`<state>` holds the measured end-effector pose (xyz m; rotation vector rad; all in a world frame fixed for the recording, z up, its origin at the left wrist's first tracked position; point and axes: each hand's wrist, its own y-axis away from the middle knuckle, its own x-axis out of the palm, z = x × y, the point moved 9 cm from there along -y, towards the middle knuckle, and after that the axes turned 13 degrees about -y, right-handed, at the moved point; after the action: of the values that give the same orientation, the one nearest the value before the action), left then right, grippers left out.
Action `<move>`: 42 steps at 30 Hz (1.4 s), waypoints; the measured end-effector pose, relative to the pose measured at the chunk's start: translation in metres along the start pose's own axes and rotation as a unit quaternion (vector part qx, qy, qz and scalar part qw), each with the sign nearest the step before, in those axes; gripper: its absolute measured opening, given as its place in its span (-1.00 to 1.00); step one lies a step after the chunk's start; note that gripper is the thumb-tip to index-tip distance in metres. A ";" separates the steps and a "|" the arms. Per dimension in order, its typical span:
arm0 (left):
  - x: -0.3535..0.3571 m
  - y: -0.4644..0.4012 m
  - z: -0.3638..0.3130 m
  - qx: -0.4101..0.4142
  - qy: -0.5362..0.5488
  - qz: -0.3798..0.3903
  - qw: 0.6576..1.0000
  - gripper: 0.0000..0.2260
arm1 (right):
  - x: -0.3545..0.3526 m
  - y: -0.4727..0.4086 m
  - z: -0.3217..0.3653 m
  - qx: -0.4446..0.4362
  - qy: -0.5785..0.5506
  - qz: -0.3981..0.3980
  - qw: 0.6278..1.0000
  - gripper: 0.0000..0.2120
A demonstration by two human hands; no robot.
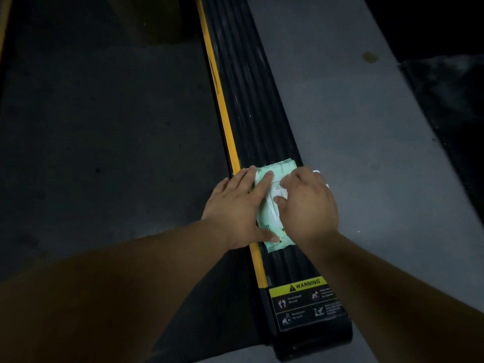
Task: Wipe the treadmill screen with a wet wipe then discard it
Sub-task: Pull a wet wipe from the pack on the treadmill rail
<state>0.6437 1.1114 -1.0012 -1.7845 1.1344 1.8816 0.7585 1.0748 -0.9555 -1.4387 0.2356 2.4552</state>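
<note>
A pale green pack of wet wipes [276, 169] lies flat on the black ribbed side rail [251, 106] of the treadmill. My left hand [235, 205] presses down on the pack's left side, fingers spread, thumb at its near end. My right hand [309, 203] covers the right side, its fingertips at the white lid flap [277, 191] in the middle of the pack. Whether a wipe is pinched there cannot be told. A small white scrap [317, 172] shows just past my right hand. The treadmill screen is out of view.
The dark running belt [104, 140] lies left of the rail, edged by a yellow stripe [222, 106]. A yellow-and-black warning sticker [306, 299] sits on the rail's near end. Grey floor [366, 153] stretches to the right, with a dark mat [450, 100] at the far right.
</note>
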 end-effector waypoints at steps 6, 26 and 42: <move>-0.001 0.000 -0.001 -0.003 -0.007 0.009 1.000 0.14 | 0.001 -0.008 0.000 0.032 0.001 0.043 0.999 -0.88; 0.002 -0.001 0.001 -0.008 0.001 0.019 1.000 0.14 | 0.002 0.004 0.040 -0.114 0.145 0.124 0.975 -0.62; 0.002 0.000 0.001 -0.009 0.015 0.023 1.000 0.15 | -0.027 0.001 -0.007 0.116 -0.253 0.014 0.960 -0.90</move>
<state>0.6426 1.1122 -1.0030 -1.8161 1.1825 1.9034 0.7770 1.0675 -0.9352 -0.6855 0.4142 2.6120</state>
